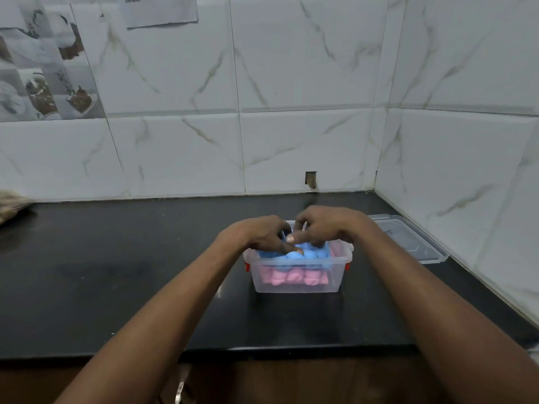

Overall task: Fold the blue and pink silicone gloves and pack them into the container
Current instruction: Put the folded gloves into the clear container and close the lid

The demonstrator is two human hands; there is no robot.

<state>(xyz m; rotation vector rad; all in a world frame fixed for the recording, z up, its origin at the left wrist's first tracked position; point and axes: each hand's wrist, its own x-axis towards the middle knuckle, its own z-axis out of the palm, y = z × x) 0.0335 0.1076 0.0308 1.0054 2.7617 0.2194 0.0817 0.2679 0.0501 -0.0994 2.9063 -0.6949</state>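
Observation:
A clear plastic container [297, 287] with red side clips stands on the black counter. A folded pink glove [294, 277] lies at its bottom, seen through the wall. A bunched blue glove [303, 254] sits on top of the pink one, up at the rim. My left hand [259, 233] and my right hand [323, 225] are both over the container, fingers curled down onto the blue glove and pressing it. Their fingertips hide the back part of the blue glove.
The clear lid [414, 240] lies flat on the counter to the right of the container, near the tiled corner wall. A brownish fuzzy object [11, 205] shows at the far left edge. The counter's front edge [262, 349] runs below the container.

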